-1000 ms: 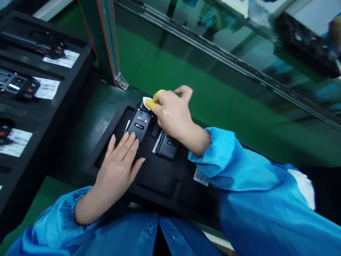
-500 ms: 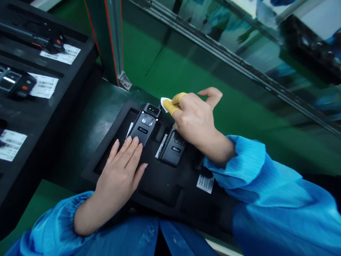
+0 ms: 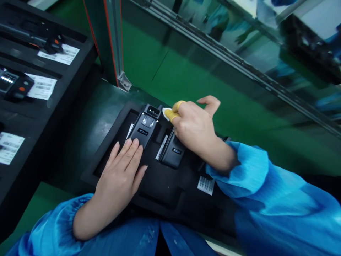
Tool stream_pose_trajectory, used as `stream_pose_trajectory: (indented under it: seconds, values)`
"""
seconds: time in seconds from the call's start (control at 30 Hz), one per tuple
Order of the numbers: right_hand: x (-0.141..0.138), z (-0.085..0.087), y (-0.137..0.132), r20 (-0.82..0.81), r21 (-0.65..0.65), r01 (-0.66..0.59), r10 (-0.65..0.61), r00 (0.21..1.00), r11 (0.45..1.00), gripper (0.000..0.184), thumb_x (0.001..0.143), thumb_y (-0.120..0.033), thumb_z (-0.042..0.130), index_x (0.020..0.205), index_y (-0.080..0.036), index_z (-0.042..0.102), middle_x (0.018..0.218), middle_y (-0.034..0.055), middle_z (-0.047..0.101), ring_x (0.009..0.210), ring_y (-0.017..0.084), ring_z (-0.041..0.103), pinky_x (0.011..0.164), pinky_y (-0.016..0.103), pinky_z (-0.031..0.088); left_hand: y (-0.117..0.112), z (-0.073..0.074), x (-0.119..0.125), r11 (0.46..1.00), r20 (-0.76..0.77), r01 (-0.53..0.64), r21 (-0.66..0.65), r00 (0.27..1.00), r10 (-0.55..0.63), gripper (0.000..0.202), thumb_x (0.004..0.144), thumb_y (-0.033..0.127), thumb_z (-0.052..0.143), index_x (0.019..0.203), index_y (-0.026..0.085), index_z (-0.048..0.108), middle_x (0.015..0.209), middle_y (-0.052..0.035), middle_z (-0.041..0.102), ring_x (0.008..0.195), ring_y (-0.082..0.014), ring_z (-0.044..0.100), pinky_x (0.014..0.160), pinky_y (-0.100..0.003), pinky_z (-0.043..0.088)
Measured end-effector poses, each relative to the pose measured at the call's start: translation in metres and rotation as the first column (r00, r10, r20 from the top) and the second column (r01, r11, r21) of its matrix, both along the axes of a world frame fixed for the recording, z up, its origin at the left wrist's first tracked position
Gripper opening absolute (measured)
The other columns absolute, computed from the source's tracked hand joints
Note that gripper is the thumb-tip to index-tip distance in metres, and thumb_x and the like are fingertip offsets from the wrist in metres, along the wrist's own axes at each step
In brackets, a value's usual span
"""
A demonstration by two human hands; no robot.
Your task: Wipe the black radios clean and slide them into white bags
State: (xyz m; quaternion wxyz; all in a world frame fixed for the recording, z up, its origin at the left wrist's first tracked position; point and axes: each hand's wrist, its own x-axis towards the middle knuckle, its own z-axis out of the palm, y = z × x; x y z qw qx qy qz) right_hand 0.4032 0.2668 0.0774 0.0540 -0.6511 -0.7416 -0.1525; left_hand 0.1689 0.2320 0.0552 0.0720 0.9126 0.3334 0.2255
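Handset under the fingers: a black rectangular plastic handset (image 3: 145, 126) with a "Riton" badge lies badge side up at the left end of the tray; whether it is fully seated in its recess I cannot tell.
Left hand: the bare left hand (image 3: 117, 181) lies flat, fingers extended and thumb apart, its fingertips resting on the handset's lower end; it grips nothing.
Right hand: the right hand (image 3: 195, 124), with yellow ribbed covers on 2 digits, pinches a small white soft pad (image 3: 166, 113) just beside the handset's upper end; contact is unclear.
Progress: handling of this 1 handset looks under way, with the pad off its badge face; which surfaces are done or left does not show.
2nd handset: a matching black plastic handset (image 3: 173, 156) lies badge side up to the right, partly hidden by the right hand.
Tray: both lie in a black recessed foam tray (image 3: 157, 177).
Labels: 1 white printed paper label (image 3: 161, 147) lies beside the 2nd handset, another (image 3: 206, 185) near the right sleeve.
Far left: another black foam tray (image 3: 29, 119) holds more devices.
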Motion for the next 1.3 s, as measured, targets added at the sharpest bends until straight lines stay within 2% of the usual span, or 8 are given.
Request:
stream_pose_trajectory:
  seconds: [0.2, 0.4, 0.6, 0.8, 0.97, 1.1, 1.2, 1.3]
  values:
    - [-0.012, 0.013, 0.01, -0.092, 0.009, 0.063, -0.062, 0.994, 0.998, 0.04, 0.098, -0.023, 0.025, 0.091, -0.022, 0.064, 0.086, 0.0034, 0.063, 0.079, 0.016, 0.05, 0.087, 0.045, 0.026, 0.0, -0.001, 0.0, 1.0, 0.007, 0.002, 0.009, 1.0, -0.003, 0.035, 0.093, 0.02, 0.054, 0.124, 0.003, 0.056, 0.127, -0.0203, 0.064, 0.123, -0.0333, 0.058, 0.105, -0.054, 0.046]
    - [-0.029, 0.005, 0.02, -0.022, -0.066, -0.068, 0.067, 0.998, 0.995, 0.043, 0.096, -0.015, 0.028, 0.073, -0.02, 0.064, 0.089, 0.0013, 0.061, 0.083, 0.014, 0.05, 0.089, 0.044, 0.025, 0.001, -0.002, 0.0, 1.0, 0.01, -0.008, 0.014, 1.0, 0.008, 0.034, 0.094, 0.021, 0.052, 0.124, 0.004, 0.056, 0.127, -0.0194, 0.064, 0.123, -0.0324, 0.058, 0.104, -0.053, 0.047]
    - [-0.028, 0.007, 0.018, -0.023, -0.103, -0.067, 0.065, 0.998, 0.992, 0.044, 0.096, -0.012, 0.028, 0.075, -0.019, 0.066, 0.085, 0.0019, 0.058, 0.082, 0.014, 0.049, 0.09, 0.045, 0.024, 0.0, -0.002, 0.001, 1.0, 0.009, -0.007, 0.002, 1.0, 0.007, 0.035, 0.093, 0.02, 0.053, 0.124, 0.004, 0.056, 0.127, -0.0201, 0.064, 0.123, -0.0318, 0.058, 0.106, -0.052, 0.046]
    - [-0.031, 0.023, 0.048, -0.029, -0.174, -0.003, -0.002, 1.0, 0.985, 0.045, 0.099, -0.019, 0.026, 0.081, -0.018, 0.067, 0.087, 0.0035, 0.058, 0.084, 0.015, 0.047, 0.092, 0.046, 0.026, 0.0, -0.002, 0.001, 1.0, 0.01, -0.003, 0.024, 1.0, 0.002, 0.034, 0.093, 0.019, 0.054, 0.123, 0.003, 0.056, 0.126, -0.0211, 0.064, 0.122, -0.0333, 0.059, 0.103, -0.055, 0.048]
    - [-0.025, 0.036, 0.048, -0.035, -0.205, 0.038, -0.047, 0.998, 0.978, 0.048, 0.101, -0.024, 0.021, 0.088, -0.017, 0.067, 0.099, 0.0065, 0.061, 0.087, 0.016, 0.047, 0.091, 0.045, 0.026, 0.001, -0.002, 0.001, 1.0, 0.013, -0.001, 0.024, 1.0, 0.0, 0.035, 0.092, 0.018, 0.054, 0.123, 0.003, 0.056, 0.126, -0.0205, 0.065, 0.122, -0.0329, 0.059, 0.104, -0.054, 0.048]
    - [-0.034, 0.028, 0.035, -0.05, -0.265, -0.081, 0.07, 0.996, 0.961, 0.048, 0.101, -0.022, 0.02, 0.092, -0.02, 0.067, 0.097, 0.0027, 0.062, 0.089, 0.015, 0.05, 0.091, 0.044, 0.025, 0.0, -0.003, 0.001, 1.0, 0.025, -0.007, 0.026, 1.0, 0.006, 0.035, 0.092, 0.019, 0.054, 0.123, 0.003, 0.056, 0.126, -0.0211, 0.064, 0.122, -0.0334, 0.059, 0.102, -0.054, 0.048]
    - [-0.032, 0.017, 0.025, -0.043, -0.234, -0.219, 0.214, 0.976, 0.947, 0.053, 0.102, -0.021, 0.016, 0.09, -0.022, 0.068, 0.095, -0.0002, 0.062, 0.087, 0.013, 0.051, 0.092, 0.042, 0.021, 0.0, -0.004, 0.0, 1.0, 0.027, -0.009, 0.015, 1.0, 0.009, 0.036, 0.093, 0.02, 0.053, 0.126, 0.005, 0.055, 0.127, -0.0198, 0.064, 0.123, -0.0321, 0.058, 0.103, -0.053, 0.048]
    - [-0.018, 0.007, 0.015, -0.028, -0.162, -0.232, 0.231, 0.973, 0.959, 0.046, 0.1, -0.019, 0.022, 0.094, -0.023, 0.068, 0.088, -0.0015, 0.061, 0.083, 0.013, 0.05, 0.092, 0.041, 0.019, 0.0, -0.004, -0.001, 1.0, 0.018, -0.013, 0.0, 1.0, 0.013, 0.036, 0.094, 0.021, 0.052, 0.127, 0.007, 0.055, 0.129, -0.0182, 0.063, 0.124, -0.0308, 0.057, 0.105, -0.052, 0.047]
